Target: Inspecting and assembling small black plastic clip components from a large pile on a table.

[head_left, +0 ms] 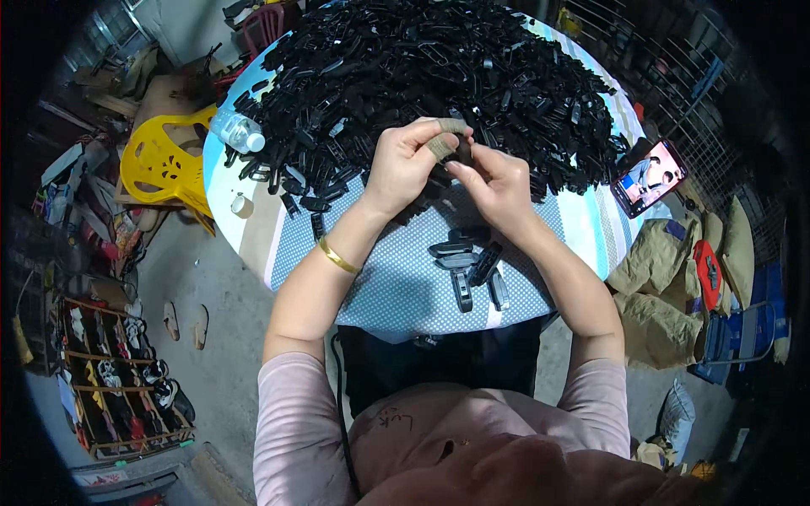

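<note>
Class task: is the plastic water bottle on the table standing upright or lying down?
Lying down: the water bottle rests on its side by the black parts pile.

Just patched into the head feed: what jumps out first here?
A huge pile of black plastic parts covers the far half of the round table. At its near edge, left hand and right hand pinch one black piece together. A lit phone lies at the table's right rim.

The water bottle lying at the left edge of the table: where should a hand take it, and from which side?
Judging from its pose, grip the water bottle around its clear middle, coming from above or the open left side. It lies on its side at the table edge, white cap toward the heap of black plastic parts, so the rounded body is exposed while the cap end is crowded.
</note>
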Motion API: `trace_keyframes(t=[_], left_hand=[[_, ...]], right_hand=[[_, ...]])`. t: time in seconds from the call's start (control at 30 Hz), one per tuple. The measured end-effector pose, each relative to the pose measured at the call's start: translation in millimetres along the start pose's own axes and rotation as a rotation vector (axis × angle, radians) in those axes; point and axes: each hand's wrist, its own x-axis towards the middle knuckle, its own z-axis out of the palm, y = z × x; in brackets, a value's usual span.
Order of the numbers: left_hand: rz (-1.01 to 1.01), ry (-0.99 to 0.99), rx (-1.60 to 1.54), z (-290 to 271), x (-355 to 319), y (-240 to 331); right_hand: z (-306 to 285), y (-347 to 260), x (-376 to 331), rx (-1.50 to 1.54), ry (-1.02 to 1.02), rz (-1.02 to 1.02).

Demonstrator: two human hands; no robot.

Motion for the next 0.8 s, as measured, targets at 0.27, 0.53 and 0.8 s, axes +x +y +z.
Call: trace_keyframes(t=[0.27, 0.53, 0.8], left_hand=[[0.035, 0.002, 0.105, 5.8, 0.4, 0.8], [0.144, -0.385, 0.513, 12.9, -9.1, 26.6], [0.041, -0.695, 0.726, -0.1, -9.9, 31.4]], right_hand=[[0.6, 22.2, 1.6, 0.257, -0.142, 0.183], [-29.7, 53.1, 37.5, -0.664, -0.086, -0.072], [-21.8, 71.3, 43.5, -0.800, -0.152, -0.014]])
